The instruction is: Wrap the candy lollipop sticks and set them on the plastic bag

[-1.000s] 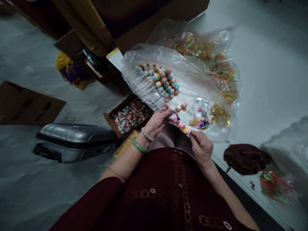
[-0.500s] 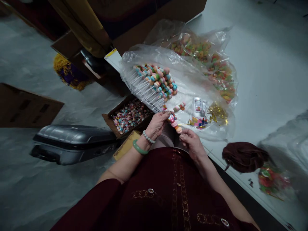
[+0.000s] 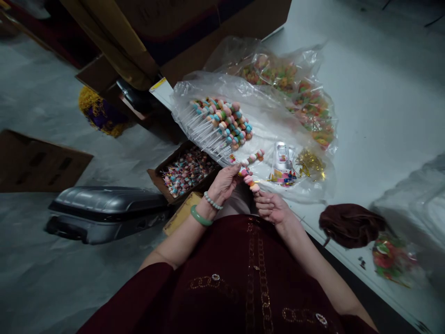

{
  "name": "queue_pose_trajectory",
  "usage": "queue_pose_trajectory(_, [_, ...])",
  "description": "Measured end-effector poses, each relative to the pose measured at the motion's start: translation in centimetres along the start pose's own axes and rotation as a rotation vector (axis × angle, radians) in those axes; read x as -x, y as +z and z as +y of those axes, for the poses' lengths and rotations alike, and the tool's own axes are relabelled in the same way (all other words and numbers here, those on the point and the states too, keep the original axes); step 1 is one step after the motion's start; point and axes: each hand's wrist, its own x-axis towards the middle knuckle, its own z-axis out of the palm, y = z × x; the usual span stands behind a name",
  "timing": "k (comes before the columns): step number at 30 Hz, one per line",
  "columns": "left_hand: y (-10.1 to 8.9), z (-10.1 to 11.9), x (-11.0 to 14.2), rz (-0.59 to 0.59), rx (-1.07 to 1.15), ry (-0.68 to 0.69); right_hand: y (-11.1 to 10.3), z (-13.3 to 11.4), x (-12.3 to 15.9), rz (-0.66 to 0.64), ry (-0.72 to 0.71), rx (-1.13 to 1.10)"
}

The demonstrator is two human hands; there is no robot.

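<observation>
The left hand pinches the upper end of a candy skewer; the right hand has thumb and fingers closed on its lower end; the skewer is held between them, seen against the near edge of the table; white tabletop stretches right, past the bags; a plastic sheet reaches that near edge, bearing stacked skewers, packets and gold ties; packet print is too small to read, carton lettering too dim; a bag holds colourful sweets; an open box, left of the hands, holds small stick candies.
</observation>
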Motion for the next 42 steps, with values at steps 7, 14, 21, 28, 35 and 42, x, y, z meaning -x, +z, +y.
queue_pose_trajectory(7, [-0.3,-0.2,0.1,-0.028,0.033,0.029,0.6,0.7,-0.3,-0.032,-0.048,-0.084])
queue_pose_trajectory(14, [-0.6,1.5,0.3,0.05,-0.15,0.053,1.3,0.9,-0.7,0.484,-0.606,0.518])
queue_pose_trajectory(21, [-0.9,1.3,0.5,-0.005,-0.201,0.059,1.5,0.8,-0.8,0.451,-0.544,0.48])
queue_pose_trajectory(28, [-0.7,0.2,0.4,-0.011,-0.049,0.017,0.9,0.3,-1.2,0.012,-0.024,-0.003])
queue_pose_trajectory(35, [0.0,0.5,1.0,-0.033,-0.063,0.053,1.2,1.1,-1.7,0.188,-0.244,0.179])
queue_pose_trajectory(42, [1.0,0.2,1.2,0.051,-0.056,0.13,1.8,2.4,-1.5,0.789,-0.949,1.216])
